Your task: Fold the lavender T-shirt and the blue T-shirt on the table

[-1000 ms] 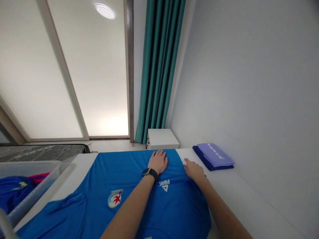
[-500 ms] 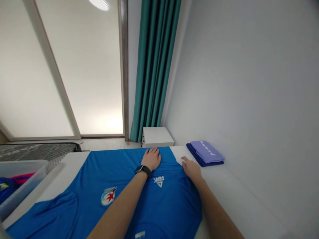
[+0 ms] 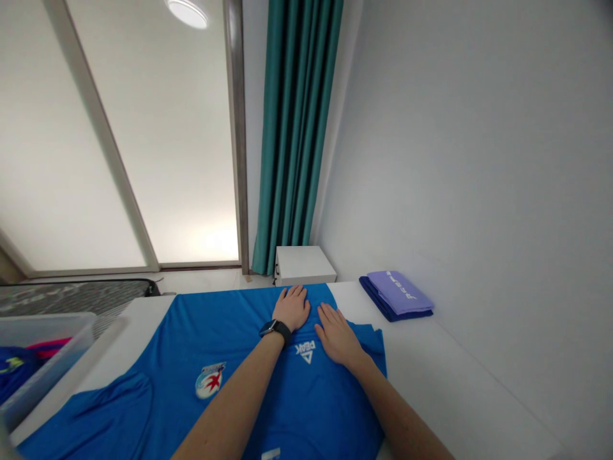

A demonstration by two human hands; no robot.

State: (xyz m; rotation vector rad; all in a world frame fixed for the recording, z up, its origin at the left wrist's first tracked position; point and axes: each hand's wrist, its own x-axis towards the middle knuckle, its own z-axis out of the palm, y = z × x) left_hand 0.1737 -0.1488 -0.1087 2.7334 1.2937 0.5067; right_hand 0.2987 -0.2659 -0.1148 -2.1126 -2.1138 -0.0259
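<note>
A blue shirt (image 3: 215, 338) lies spread over the white table, with a white PEAK logo and a round red-and-white badge facing up. My left hand (image 3: 292, 308), with a black watch on its wrist, rests flat on the shirt near the far edge, fingers spread. Just to its right, my right hand (image 3: 338, 333) lies flat on the fabric beside the logo, fingers extended. Neither hand grips the cloth. The shirt's right part is creased beneath and beyond my right forearm.
Folded purple and navy garments (image 3: 400, 295) lie by the wall at the right. A clear plastic bin (image 3: 57, 367) with clothes stands at the left. Beyond the white table (image 3: 119, 332) are a small white cabinet (image 3: 304, 263) and a green curtain (image 3: 297, 128).
My right hand has moved left from the shirt's right edge and now lies flat on it. The fabric at that edge has spread outward. My left hand stays in place.
</note>
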